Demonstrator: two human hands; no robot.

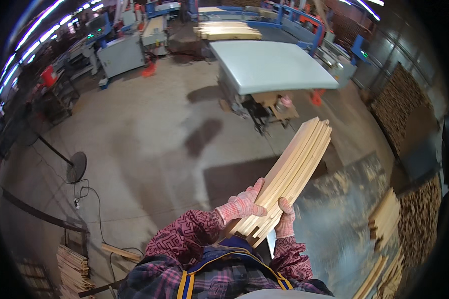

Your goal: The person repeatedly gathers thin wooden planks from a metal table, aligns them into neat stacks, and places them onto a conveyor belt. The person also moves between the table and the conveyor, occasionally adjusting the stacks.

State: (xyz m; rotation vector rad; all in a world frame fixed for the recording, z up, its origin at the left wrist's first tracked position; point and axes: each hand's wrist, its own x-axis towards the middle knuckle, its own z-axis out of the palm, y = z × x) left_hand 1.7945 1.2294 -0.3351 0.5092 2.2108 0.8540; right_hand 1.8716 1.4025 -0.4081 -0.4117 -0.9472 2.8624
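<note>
A bundle of long, pale wooden slats [297, 162] is held in front of my body, its far end pointing away and to the right. My left hand [244, 203], in a pink and white knit glove, grips the bundle's left side near its close end. On the right side, my right hand [285, 219] wears a matching glove and presses against the slats with the thumb on top. The near ends of the slats are uneven and lie close to my apron [229, 254]. Both hands' undersides are hidden.
Right of me is a grey metal tabletop [334, 219] with a stack of short boards [385, 219] at its edge. Ahead stands a white-topped table [279, 67]. A round stand base [77, 167] and a cable [100, 214] lie left; stacked slats [72, 269] are at lower left.
</note>
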